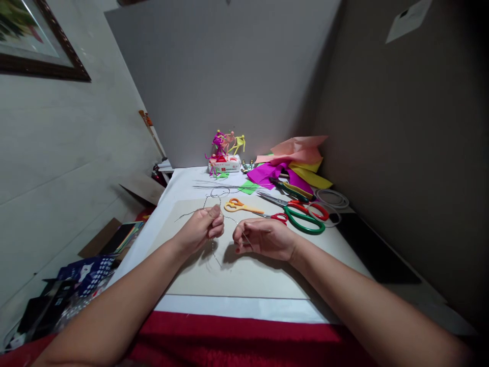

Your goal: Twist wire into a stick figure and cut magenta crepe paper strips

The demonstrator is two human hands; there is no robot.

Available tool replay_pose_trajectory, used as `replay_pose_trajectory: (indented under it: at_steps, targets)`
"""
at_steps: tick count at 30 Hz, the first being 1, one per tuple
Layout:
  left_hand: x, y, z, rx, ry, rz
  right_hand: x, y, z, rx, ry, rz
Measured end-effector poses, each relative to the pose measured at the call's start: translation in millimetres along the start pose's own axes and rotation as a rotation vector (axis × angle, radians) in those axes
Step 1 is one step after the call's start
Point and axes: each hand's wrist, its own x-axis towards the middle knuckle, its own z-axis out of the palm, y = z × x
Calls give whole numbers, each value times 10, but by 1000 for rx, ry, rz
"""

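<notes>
Two hands work over a beige board (233,275) on a white-covered table (179,188). Beyond them lie red-and-green-handled scissors (301,216) and orange-handled scissors (244,208). The left hand (198,229) pinches a thin wire figure (214,255) firmly between thumb and fingers, just above the board. The right hand (264,239) curls beside it, fingertips at a wire strand (229,219); whether they grip it is unclear.

A home craft corner: a framed picture (34,38) hangs on the wall (57,153) beside a table (237,307) holding scissors (303,221) and coloured paper (271,173).
</notes>
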Motion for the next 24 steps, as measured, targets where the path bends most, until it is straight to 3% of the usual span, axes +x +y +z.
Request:
replay_pose_trajectory:
  at_steps: [4, 11, 14, 16, 21, 23, 24]
  targets:
    - [3, -16, 8, -3, -8, 1, 9, 48, 17, 32, -39, -33]
    - [-22, 7, 29, 26, -25, -7, 41, 80, 60, -102, 30, -132]
    - [-30, 14, 25, 51, -30, -27, 41, 66, 64, -351, 177, -155]
    - [-31, 7, 22, 78, -33, -46, 33, 44, 76, -641, 272, -177]
    - [-14, -29, 15, 148, -18, -53, 9, -3, 130, -1521, 478, -485]
    - [-3, -25, 3, 153, -3, -44, 6, -8, 143, -1554, 503, -502]
    - [2, -17, -6, 148, 4, -37, 6, -10, 144, -1449, 490, -458]
